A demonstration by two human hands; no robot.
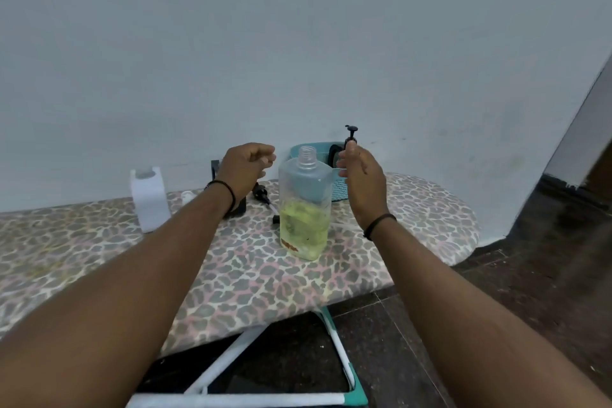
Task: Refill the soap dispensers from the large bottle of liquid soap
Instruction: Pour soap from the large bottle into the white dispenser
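A clear plastic bottle (305,209) stands upright on the leopard-print board (231,272), its threaded neck uncapped and yellow-green soap filling its lower half. My left hand (246,167) hovers to the left of the bottle's neck, fingers loosely curled and holding nothing. My right hand (361,175) hovers just right of the neck with fingers relaxed, not touching it. A black pump head (263,197) with its tube lies on the board behind my left hand. Another black pump top (350,134) sticks up behind my right hand. A white dispenser (149,199) stands at the left.
A teal basket (331,172) sits against the wall behind the bottle. A small black object (214,168) is partly hidden by my left wrist. The board's white and teal legs (334,341) reach down to a dark tiled floor (496,291). A dark doorway edge is at the right.
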